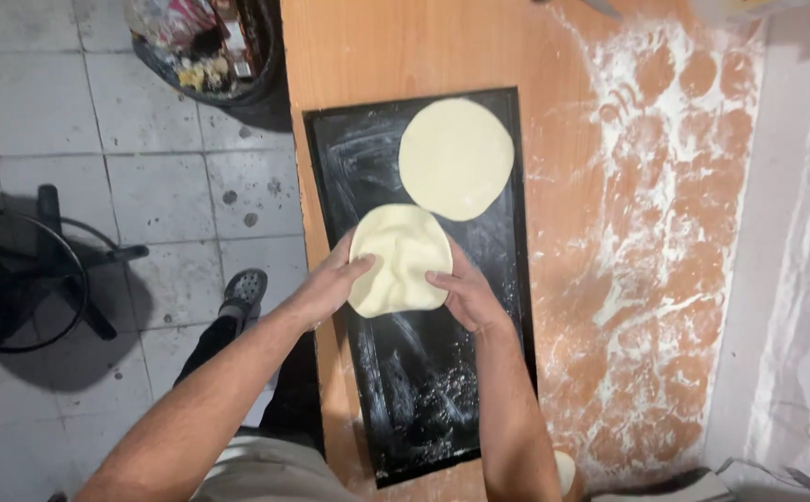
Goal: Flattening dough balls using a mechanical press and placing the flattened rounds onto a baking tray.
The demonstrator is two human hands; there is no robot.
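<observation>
At frame centre, left hand [335, 279] and right hand [461, 293] grasp opposite edges of a dough round [398, 256] over the black tray [424, 409]. Second dough disc [456, 158] lies flat just above, edges touching.

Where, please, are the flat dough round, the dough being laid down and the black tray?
flat dough round [456, 158], head view, its middle.
held dough [400, 256], head view, its middle, between the hands.
black tray [419, 400], head view, bare floured base.

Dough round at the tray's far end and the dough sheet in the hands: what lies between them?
Nothing lies between them. In the head view the flat dough round and the held dough sheet nearly meet, with at most a sliver of floured black tray.
</observation>
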